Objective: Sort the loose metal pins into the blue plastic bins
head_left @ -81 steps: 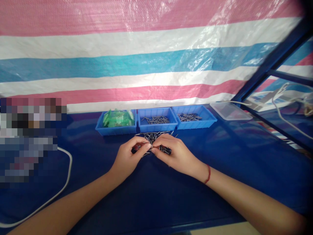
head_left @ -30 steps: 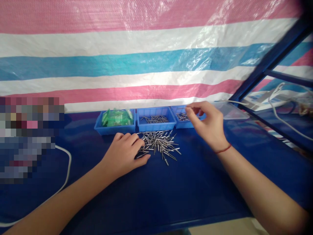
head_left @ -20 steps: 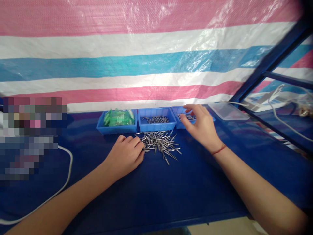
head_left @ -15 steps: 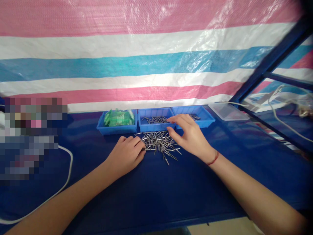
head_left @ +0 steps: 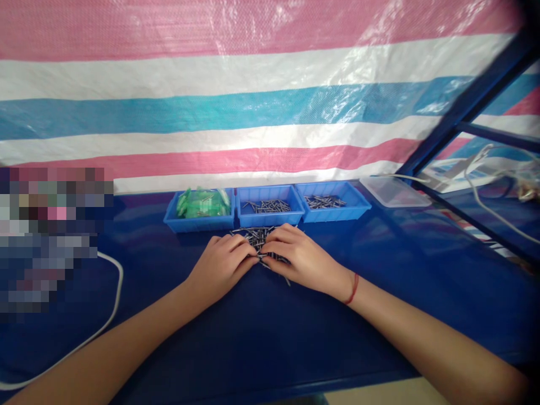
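Observation:
A loose pile of silver blind rivets [head_left: 254, 238] lies on the blue table, partly hidden under my hands. At the pile's left side my left hand [head_left: 223, 264] is closed, thumb and index finger pinched on what looks like a rivet. From the right, my right hand [head_left: 301, 256] reaches over the pile with bent fingers, its thumb and index tips closed on a rivet almost touching the left fingertips. Behind the pile stand a middle blue bin [head_left: 270, 221] and a right blue bin [head_left: 337, 214], both with rivets inside.
A left blue bin [head_left: 198, 225] holds green plastic packets [head_left: 205, 203]. A clear plastic lid [head_left: 394, 192] lies right of the bins. White cable [head_left: 120, 281] curves along the left, near a blurred-out area. A blue metal frame [head_left: 439, 143] rises at right before a striped sheet [head_left: 253, 112].
My right hand has come down and left from in front of the right bin to the pile, meeting my left hand. The right bin's rivets now show. My left hand moved slightly right.

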{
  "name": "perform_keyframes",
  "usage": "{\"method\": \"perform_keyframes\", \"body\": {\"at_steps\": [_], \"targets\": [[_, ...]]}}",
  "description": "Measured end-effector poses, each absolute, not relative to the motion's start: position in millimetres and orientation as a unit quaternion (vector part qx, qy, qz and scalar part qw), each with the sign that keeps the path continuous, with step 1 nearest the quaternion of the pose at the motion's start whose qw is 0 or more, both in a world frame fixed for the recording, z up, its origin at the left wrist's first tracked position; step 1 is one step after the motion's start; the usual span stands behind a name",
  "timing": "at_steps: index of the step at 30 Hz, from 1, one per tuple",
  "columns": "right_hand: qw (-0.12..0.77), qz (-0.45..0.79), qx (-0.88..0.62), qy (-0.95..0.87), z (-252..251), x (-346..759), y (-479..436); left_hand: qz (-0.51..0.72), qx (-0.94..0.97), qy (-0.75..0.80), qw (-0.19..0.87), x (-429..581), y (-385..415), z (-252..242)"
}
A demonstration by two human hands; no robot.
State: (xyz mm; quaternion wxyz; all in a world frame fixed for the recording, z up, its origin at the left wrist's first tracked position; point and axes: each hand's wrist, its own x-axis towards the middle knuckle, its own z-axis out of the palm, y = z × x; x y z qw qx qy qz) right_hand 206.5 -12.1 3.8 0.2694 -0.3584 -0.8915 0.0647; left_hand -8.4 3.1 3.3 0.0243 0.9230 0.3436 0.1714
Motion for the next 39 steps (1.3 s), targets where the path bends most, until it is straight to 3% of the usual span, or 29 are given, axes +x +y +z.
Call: {"method": "perform_keyframes", "body": {"at_steps": [5,14,21,39], "targets": [[0.276,0.06,-0.384,-0.879,7,209,-12,0.192,0.911,0.361,0.046,-7,1,3],[0.435,0.187,-0.44,-0.763,11,208,-13,0.322,0.819,0.444,0.165,-3,3,6],[0.439,0.255,-0.41,-0.758,8,198,-20,0.377,0.79,0.419,0.241,-4,0,3],[0.434,0.274,-0.404,-0.757,8,194,-22,0.395,0.792,0.39,0.256,-2,-3,4]]}}
